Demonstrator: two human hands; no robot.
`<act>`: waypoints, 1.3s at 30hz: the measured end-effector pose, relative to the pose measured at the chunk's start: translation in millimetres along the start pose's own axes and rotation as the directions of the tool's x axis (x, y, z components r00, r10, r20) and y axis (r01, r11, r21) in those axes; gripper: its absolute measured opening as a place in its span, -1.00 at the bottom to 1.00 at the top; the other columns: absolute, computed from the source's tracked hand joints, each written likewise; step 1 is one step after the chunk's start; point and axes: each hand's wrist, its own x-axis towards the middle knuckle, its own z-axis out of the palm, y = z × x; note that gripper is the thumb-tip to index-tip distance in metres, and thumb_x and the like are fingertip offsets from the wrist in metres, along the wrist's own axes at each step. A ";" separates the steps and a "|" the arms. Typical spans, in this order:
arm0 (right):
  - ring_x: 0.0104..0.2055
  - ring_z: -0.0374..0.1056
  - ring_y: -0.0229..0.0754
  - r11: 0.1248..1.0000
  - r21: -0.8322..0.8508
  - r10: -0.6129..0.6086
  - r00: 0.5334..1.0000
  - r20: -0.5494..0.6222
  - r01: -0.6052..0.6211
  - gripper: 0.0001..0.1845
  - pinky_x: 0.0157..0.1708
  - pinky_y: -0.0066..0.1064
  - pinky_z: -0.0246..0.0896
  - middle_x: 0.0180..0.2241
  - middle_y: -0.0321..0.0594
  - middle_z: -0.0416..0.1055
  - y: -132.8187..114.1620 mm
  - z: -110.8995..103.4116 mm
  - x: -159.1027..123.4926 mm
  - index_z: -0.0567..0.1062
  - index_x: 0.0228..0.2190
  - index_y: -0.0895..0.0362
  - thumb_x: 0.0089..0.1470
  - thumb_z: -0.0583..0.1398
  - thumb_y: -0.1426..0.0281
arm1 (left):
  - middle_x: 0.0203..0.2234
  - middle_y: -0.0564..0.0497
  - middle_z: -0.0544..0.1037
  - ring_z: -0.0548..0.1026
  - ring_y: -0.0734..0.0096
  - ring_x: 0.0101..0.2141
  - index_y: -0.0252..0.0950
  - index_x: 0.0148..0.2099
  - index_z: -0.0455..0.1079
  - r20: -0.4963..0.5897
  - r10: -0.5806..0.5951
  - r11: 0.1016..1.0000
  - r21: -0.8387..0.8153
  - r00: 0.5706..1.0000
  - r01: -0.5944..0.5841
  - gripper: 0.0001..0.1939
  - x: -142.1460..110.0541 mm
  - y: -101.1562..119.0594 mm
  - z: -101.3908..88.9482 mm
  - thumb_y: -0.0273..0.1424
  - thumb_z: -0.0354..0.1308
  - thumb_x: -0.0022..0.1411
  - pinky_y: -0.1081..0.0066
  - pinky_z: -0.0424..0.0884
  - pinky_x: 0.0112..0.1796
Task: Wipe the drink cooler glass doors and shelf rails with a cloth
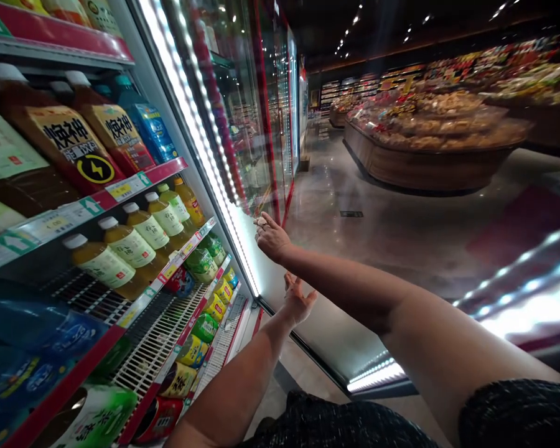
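My right hand [271,239] reaches across to the frosted lower part of a glass panel [326,339] beside an open drinks cooler. Its fingers are bent together around a small pale thing that I cannot make out, and a ring shows on one finger. Below it, my left hand [299,303] is close to the same panel, thumb and fingers apart, holding nothing. Whether either hand touches the panel is not clear. Left of the hands, tea bottles [127,252] with pale green labels stand on a cooler shelf [168,274].
Larger brown drink bottles [81,146] fill the shelf above. Yellow and green packs [205,326] line the lower racks. A bright light strip [200,130] runs up the cooler's edge. Beyond the glass, a rounded wooden display [415,158] of packaged goods stands on the shiny floor [326,230].
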 end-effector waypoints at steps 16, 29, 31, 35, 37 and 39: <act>0.30 0.26 -0.10 0.999 -0.012 0.037 0.927 -0.373 -0.045 -0.62 0.51 -0.13 -0.29 0.15 -0.06 0.44 24.3 27.6 31.9 0.58 -0.04 0.28 0.33 0.00 0.49 | 0.45 -0.17 -0.18 -0.17 -0.17 0.42 -0.23 0.36 0.22 0.099 0.073 0.954 0.283 0.992 -0.098 -0.32 28.7 -13.5 -27.5 -0.35 0.19 0.20 0.04 -0.17 0.37; 0.24 0.34 -0.08 1.000 -0.003 -0.009 0.927 -0.376 0.008 -0.68 0.50 -0.02 -0.21 0.09 -0.02 0.48 12.2 59.3 92.0 0.58 -0.10 0.29 0.30 0.05 0.53 | 0.42 -0.21 -0.01 -0.03 -0.27 0.37 -0.23 0.36 0.24 0.290 0.145 0.884 0.392 0.946 -0.256 -0.35 44.9 -32.2 -45.6 -0.33 0.11 0.22 -0.12 -0.08 0.34; 0.19 0.39 -0.06 0.998 -0.050 -0.052 0.943 -0.328 0.038 -0.70 0.48 -0.05 -0.13 0.04 -0.02 0.52 9.9 63.9 99.2 0.61 -0.17 0.30 0.29 0.07 0.52 | 0.40 -0.16 0.04 -0.01 -0.24 0.35 -0.20 0.36 0.24 0.291 0.156 0.881 0.390 0.944 -0.266 -0.34 44.8 -32.7 -46.8 -0.33 0.12 0.21 -0.12 -0.04 0.33; 0.23 0.35 -0.04 0.999 -0.031 -0.024 0.943 -0.331 0.015 -0.69 0.49 0.05 -0.23 0.05 -0.09 0.52 11.1 59.9 116.9 0.60 -0.14 0.24 0.29 0.06 0.53 | 0.41 -0.16 0.02 -0.05 -0.29 0.36 -0.18 0.37 0.23 0.297 0.196 0.880 0.367 0.935 -0.301 -0.31 44.5 -32.7 -50.1 -0.31 0.12 0.19 -0.16 0.00 0.31; 0.28 0.29 -0.06 0.999 0.041 0.018 0.944 -0.330 -0.005 -0.66 0.50 0.07 -0.33 0.09 -0.07 0.49 10.4 57.9 123.9 0.58 -0.07 0.23 0.29 0.04 0.56 | 0.40 -0.19 0.04 -0.06 -0.30 0.36 -0.22 0.38 0.23 0.313 0.192 0.880 0.365 0.930 -0.304 -0.30 44.5 -32.8 -51.6 -0.30 0.12 0.19 -0.16 -0.02 0.32; 0.29 0.28 -0.06 0.997 0.071 0.021 0.955 -0.295 0.000 -0.65 0.50 0.05 -0.36 0.11 0.00 0.47 7.8 60.0 128.2 0.57 -0.05 0.28 0.29 0.04 0.57 | 0.37 -0.20 0.12 -0.04 -0.25 0.36 -0.24 0.37 0.23 0.330 0.190 0.879 0.362 0.925 -0.310 -0.31 44.8 -33.2 -52.5 -0.30 0.11 0.20 -0.13 -0.04 0.33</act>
